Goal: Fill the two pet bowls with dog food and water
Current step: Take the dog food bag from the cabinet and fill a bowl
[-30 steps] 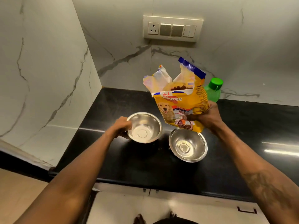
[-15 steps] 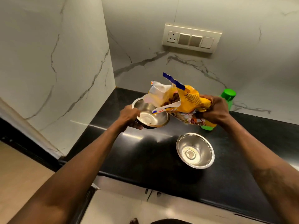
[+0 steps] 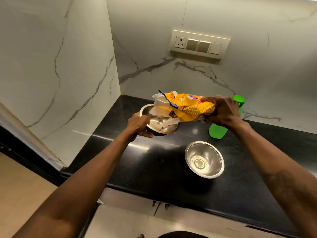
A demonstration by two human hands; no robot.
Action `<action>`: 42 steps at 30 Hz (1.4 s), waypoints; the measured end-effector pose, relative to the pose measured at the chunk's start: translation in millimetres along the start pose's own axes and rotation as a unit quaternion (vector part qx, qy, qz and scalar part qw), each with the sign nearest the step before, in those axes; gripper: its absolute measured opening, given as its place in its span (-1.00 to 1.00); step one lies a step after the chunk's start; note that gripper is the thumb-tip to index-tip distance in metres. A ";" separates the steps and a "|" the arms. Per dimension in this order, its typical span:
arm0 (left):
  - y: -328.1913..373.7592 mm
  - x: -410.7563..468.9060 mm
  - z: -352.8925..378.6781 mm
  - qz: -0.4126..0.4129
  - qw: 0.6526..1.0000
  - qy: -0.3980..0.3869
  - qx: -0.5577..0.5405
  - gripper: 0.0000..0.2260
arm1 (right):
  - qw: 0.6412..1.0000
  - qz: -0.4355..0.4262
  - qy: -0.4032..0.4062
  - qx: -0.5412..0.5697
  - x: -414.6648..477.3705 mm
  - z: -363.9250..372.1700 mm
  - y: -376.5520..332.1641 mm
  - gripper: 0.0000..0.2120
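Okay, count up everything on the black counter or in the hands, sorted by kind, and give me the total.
Steel bowls: 2 (held bowl, counter bowl)
Dog food bag: 1
Green bottle: 1
Total: 4

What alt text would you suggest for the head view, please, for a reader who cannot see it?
A person's right hand tips an open yellow plastic dog food bag over a round steel bowl gripped by the left hand at a black countertop. A second, empty steel bowl and a green plastic bottle stand on it.
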State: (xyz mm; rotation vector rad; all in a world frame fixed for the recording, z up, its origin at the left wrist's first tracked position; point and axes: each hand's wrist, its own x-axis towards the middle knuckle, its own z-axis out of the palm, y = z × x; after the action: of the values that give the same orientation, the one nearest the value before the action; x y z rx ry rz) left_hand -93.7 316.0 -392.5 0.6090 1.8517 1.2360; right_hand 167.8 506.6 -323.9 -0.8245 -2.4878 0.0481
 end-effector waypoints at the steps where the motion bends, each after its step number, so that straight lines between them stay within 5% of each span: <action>1: 0.5 -0.5 1.3 0.002 1.000 -0.001 -0.002 -0.69 | 1.000 -0.001 -0.005 -0.008 0.8 -1.9 0.4 -0.30; 11: -0.4 1.0 7.2 0.015 0.999 -0.013 -0.034 -0.76 | 0.999 -0.042 0.013 -0.024 3.4 -13.4 -4.5 -0.32; 23: -9.0 7.1 9.7 0.012 0.997 -0.032 -0.067 -0.61 | 0.995 -0.092 0.008 -0.040 13.2 -21.0 -7.7 -0.41; 42: -10.5 2.3 15.6 0.019 0.996 -0.056 -0.070 -0.63 | 0.993 -0.088 -0.019 -0.082 16.6 -12.3 6.7 -0.42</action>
State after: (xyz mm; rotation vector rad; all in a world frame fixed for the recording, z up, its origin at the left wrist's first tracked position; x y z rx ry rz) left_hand -81.6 321.6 -405.9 0.6266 1.6540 1.3177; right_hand 166.1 519.9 -306.9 -0.6698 -2.6163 -0.2069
